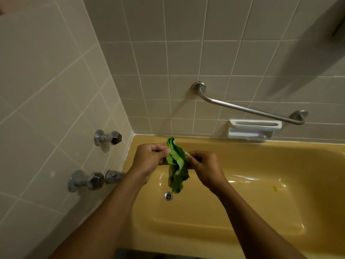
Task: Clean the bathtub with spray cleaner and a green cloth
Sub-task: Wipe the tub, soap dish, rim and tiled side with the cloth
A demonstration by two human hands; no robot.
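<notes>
A crumpled green cloth [177,165] hangs in the air above the drain end of a yellow bathtub [242,212]. My left hand [149,157] pinches its upper left edge. My right hand [204,163] pinches its upper right edge. Most of the cloth droops between the two hands toward the metal drain [168,195]. No spray cleaner is in view.
Two metal tap handles [107,137] [87,181] and a spout [113,176] stick out of the tiled wall at left. A slanted metal grab bar [248,108] and a white soap holder [253,128] are on the back wall. A small yellowish spot [274,188] marks the tub floor.
</notes>
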